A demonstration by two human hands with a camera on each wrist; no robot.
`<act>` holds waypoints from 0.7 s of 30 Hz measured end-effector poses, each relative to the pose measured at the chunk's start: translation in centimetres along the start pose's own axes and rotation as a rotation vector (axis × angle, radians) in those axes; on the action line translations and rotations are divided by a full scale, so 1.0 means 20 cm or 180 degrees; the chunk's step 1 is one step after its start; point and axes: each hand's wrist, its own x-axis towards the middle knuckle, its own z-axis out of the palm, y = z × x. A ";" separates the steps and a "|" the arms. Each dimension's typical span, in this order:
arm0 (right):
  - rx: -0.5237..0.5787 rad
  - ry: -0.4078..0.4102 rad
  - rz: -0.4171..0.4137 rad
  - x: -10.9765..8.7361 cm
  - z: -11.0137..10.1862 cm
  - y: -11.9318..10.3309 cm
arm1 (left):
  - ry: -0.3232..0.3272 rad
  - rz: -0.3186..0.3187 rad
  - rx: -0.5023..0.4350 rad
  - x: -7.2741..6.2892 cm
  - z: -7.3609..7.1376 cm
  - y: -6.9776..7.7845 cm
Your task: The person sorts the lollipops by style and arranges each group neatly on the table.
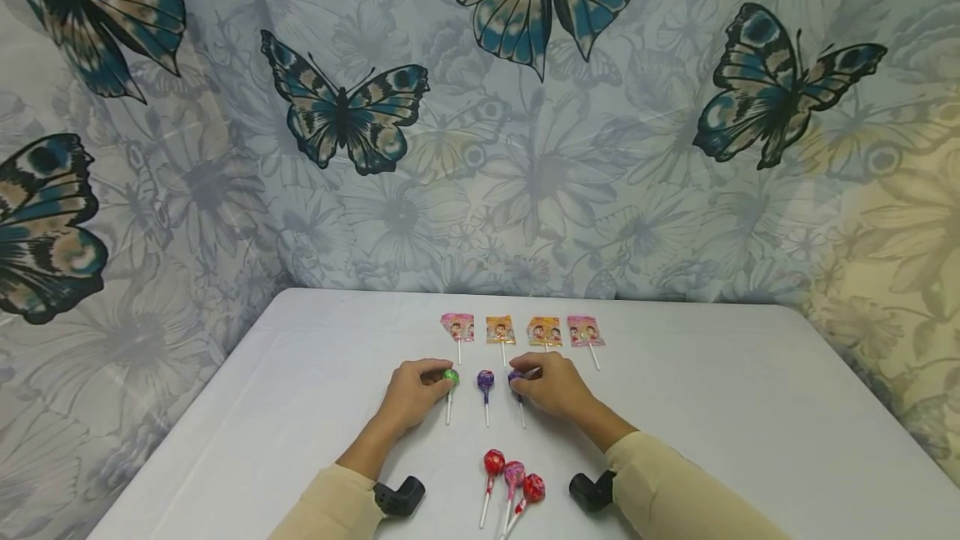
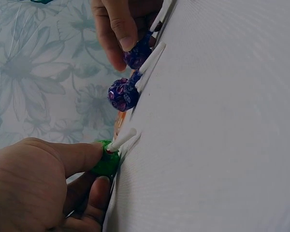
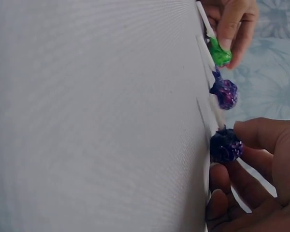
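My left hand (image 1: 414,392) pinches the head of a green lollipop (image 1: 451,376), whose white stick points toward me on the table. With thumb and fingers, my right hand (image 1: 553,384) grips the dark purple head of another lollipop (image 3: 226,145). Between the hands lies a second purple lollipop (image 1: 486,380), untouched. These three form a row, side by side. Closer to me, two red lollipops (image 1: 493,463) and a pink lollipop (image 1: 513,473) lie bunched, their sticks converging toward the near edge. In the head view, my fingers partly cover the green and right purple heads.
Behind the hands, several flat-wrapped lollipops (image 1: 500,329) in pink and orange packets stand in a row on the white table (image 1: 712,407). Patterned cloth with butterflies (image 1: 345,115) hangs behind the far edge. Black wrist devices (image 1: 401,497) sit at both sleeves.
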 end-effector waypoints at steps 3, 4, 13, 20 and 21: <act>-0.0011 0.0013 -0.0010 0.00 0.00 0.00 | -0.0002 -0.0001 0.0000 0.00 0.00 0.00; -0.0016 0.0018 -0.0011 0.00 0.00 -0.01 | -0.0001 -0.0002 -0.0001 0.00 0.00 0.00; 0.0068 0.0057 0.0032 -0.02 -0.03 -0.01 | 0.0000 0.0017 -0.0024 0.00 0.00 -0.01; 0.0126 0.0225 0.0129 -0.06 -0.09 -0.03 | 0.0011 0.0000 -0.0020 0.00 0.00 -0.01; 0.0131 0.0255 0.0105 -0.07 -0.10 -0.03 | 0.0014 -0.0005 -0.0009 0.00 0.00 -0.01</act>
